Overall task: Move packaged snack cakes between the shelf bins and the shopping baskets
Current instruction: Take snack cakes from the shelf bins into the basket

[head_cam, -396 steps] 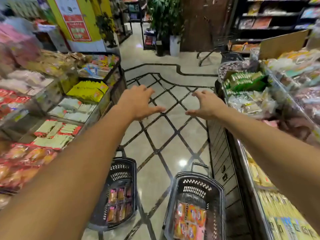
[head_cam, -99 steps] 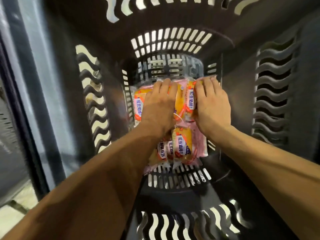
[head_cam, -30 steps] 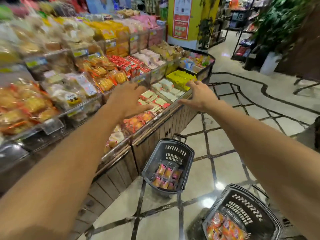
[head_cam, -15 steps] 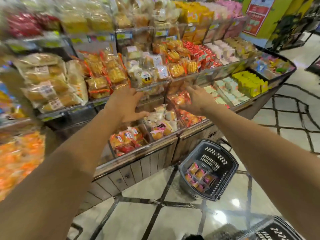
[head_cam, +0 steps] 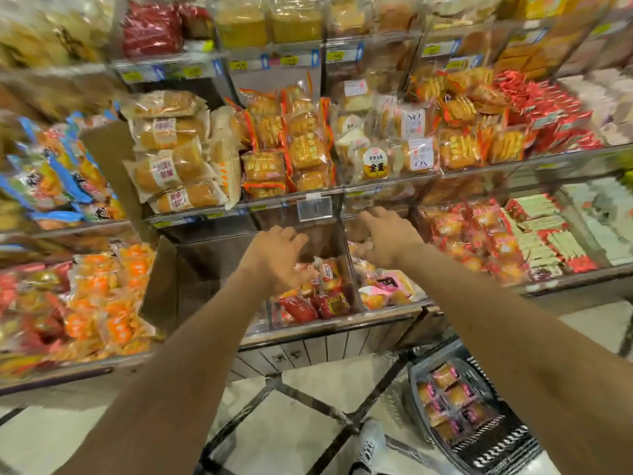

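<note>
Both my arms reach toward the lower shelf bins. My left hand (head_cam: 275,258) hovers with spread, relaxed fingers over a clear bin (head_cam: 305,323) holding red and orange snack cake packs (head_cam: 322,296). My right hand (head_cam: 387,236) is stretched out, empty, above the neighbouring bin of pale and pink-labelled cakes (head_cam: 383,286). Neither hand holds anything. On the floor at lower right stands a dark shopping basket (head_cam: 507,450) with pink-labelled cake packs (head_cam: 452,399) lying inside.
Clear acrylic bins of bread and cakes fill the tiers above (head_cam: 294,145) and to both sides. A cardboard divider (head_cam: 113,159) stands left of the reached bin. A price-tag holder (head_cam: 314,207) juts out over the bin. My shoe (head_cam: 370,447) is on the tiled floor.
The view has swung left and closer to the shelf. Both hands have come down toward the lower bins; the basket now sits at lower right.
</note>
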